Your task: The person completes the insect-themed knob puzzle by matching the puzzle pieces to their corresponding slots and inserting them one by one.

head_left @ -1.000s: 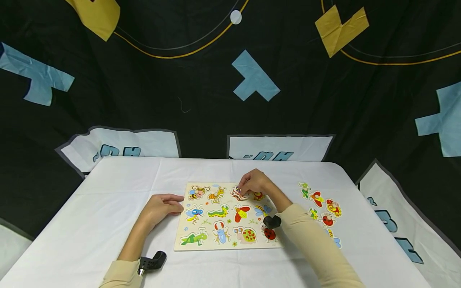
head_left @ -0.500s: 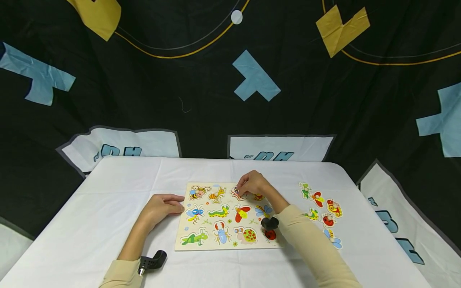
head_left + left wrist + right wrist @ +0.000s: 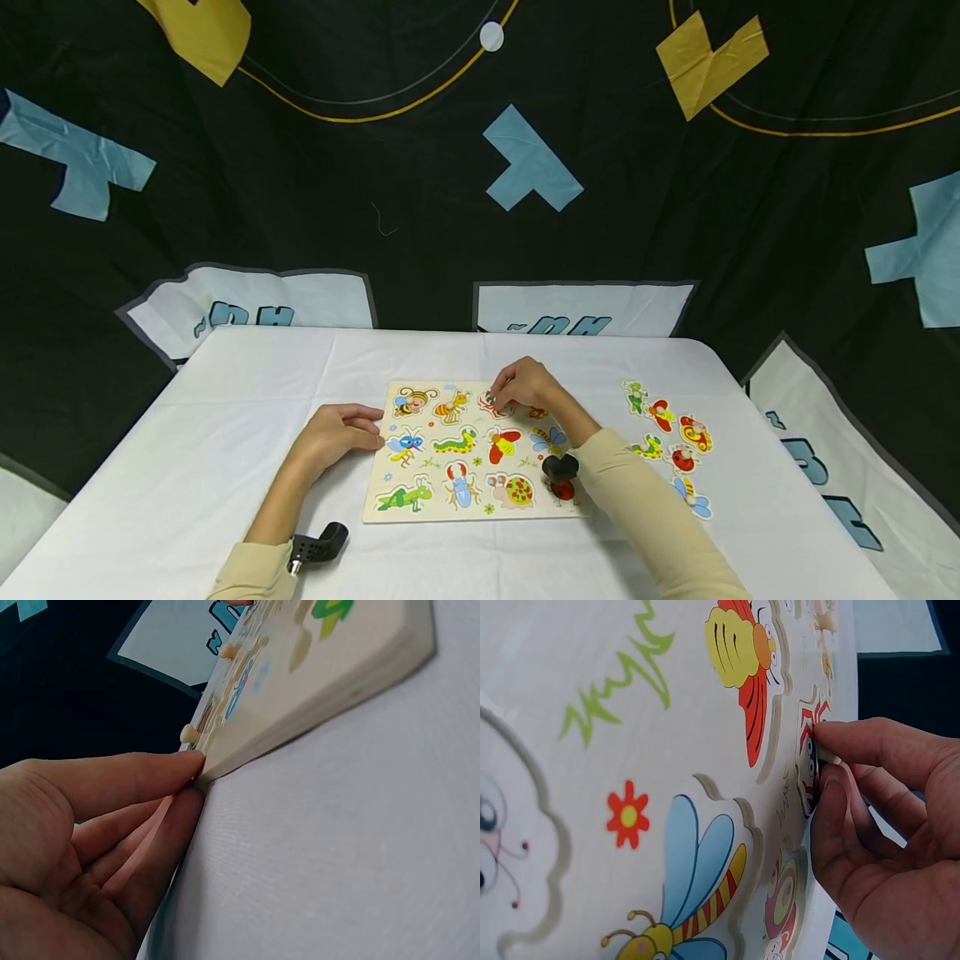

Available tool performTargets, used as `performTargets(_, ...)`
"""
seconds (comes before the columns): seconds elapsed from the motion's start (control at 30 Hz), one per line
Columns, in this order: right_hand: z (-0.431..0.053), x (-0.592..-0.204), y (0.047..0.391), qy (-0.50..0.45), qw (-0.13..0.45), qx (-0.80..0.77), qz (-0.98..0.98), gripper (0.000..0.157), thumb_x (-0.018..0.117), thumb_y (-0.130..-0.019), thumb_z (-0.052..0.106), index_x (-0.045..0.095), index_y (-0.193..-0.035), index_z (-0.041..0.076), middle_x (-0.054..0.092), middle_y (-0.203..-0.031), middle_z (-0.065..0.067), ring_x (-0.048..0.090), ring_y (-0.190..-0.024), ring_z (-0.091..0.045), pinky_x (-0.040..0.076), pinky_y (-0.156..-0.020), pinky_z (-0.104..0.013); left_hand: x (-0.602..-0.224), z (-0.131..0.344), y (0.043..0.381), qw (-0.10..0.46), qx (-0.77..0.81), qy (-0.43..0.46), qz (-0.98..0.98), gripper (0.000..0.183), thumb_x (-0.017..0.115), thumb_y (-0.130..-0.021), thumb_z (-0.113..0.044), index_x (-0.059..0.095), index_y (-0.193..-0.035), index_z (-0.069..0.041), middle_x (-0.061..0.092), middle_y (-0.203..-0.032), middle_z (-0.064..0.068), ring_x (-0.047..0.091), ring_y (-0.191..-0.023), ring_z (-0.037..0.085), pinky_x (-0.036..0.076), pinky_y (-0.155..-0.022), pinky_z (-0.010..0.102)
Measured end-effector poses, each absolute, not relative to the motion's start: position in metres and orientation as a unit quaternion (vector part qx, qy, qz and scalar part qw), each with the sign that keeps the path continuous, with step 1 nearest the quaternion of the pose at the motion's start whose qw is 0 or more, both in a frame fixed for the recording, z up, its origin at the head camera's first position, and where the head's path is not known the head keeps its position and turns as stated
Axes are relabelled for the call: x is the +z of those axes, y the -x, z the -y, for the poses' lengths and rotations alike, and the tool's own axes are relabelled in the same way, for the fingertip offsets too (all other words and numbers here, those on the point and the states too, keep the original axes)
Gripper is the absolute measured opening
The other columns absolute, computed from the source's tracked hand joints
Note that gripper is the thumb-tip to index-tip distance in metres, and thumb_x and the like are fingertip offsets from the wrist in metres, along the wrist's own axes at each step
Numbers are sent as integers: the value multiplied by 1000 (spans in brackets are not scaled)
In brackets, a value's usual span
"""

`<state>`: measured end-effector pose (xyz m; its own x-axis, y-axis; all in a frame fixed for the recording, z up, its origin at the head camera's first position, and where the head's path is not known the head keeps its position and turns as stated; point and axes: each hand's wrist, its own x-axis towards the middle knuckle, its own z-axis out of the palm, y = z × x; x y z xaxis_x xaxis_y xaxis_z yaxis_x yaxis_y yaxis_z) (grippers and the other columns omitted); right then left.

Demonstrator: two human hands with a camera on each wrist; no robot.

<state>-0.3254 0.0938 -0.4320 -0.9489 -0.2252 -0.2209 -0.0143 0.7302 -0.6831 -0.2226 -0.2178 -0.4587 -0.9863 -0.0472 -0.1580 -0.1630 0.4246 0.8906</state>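
Right hand: pinches one spider piece at puzzle board | Left hand: fingers extended, touching board's left edge | Loose insect pieces: six, on white tablecloth

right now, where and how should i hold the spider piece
I'd pinch the spider piece by the small knob on its face, between thumb and fingertips, coming from above. The piece is thin and flat, leaving little edge to grip near the puzzle board, while the knob stands out from it. The right hand has its fingertips there.
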Motion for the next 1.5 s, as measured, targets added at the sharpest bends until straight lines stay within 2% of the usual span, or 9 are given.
performTargets(0.97, -95, -438, 323, 63, 139, -385, -910, 10, 87, -76, 11, 80, -83, 10, 76, -81, 0, 64, -66, -12, 49, -61, -23, -459, 219, 222, 55, 532, 64, -842, 54, 87, -71, -7, 70, -123, 0, 74, -86, 4, 65, -82, 13, 51, -71, 24)
performTargets(1.3, -96, -435, 323, 58, 144, -369, -916, 12, 88, -75, 14, 80, -83, 12, 75, -79, 1, 63, -68, -12, 48, -63, -23, -460, 219, 223, 55, 531, 66, -843, 53, 87, -72, -8, 71, -122, -1, 74, -84, 3, 64, -83, 14, 51, -71, 24)
performTargets(1.5, -99, -431, 321, 54, 143, -343, -927, 14, 89, -76, 20, 80, -86, 15, 75, -86, 1, 61, -74, -14, 46, -66, -24, -458, 219, 221, 53, 539, 62, -838, 54, 87, -71, -6, 70, -122, 0, 74, -85, 4, 64, -81, 13, 52, -70, 24)
